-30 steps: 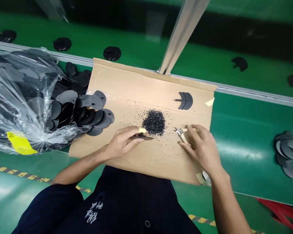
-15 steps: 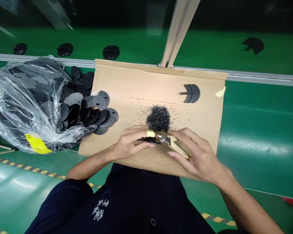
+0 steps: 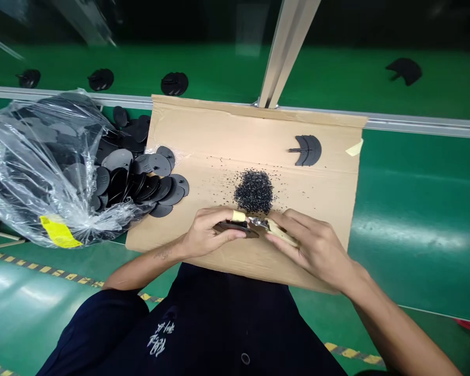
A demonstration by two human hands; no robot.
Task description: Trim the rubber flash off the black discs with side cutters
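Observation:
Between the fingers and thumb of my left hand (image 3: 207,233) is a round black plastic disc (image 3: 250,234), tilted nearly edge-on. Yellowish tape wraps one of that hand's fingers. My right hand (image 3: 317,245) is closed around the cream handles of small cutting pliers (image 3: 282,233). The metal jaws reach the disc's edge close to my taped finger; whether they bite on it I cannot tell. Just beyond both hands, a heap of small black plastic bits (image 3: 254,191) lies on the cardboard sheet (image 3: 219,125).
At the left, a clear plastic bag (image 3: 43,167) spills several black discs (image 3: 160,164) onto the cardboard's edge. A crescent-shaped black piece (image 3: 308,150) lies at its upper right. More black parts (image 3: 174,83) sit on a green belt behind a metal rail (image 3: 423,124).
The plier handles have been squeezed closer together in my right hand, and the jaws have moved slightly left. My left hand has tilted the disc a little. Black parts on the belt have shifted left.

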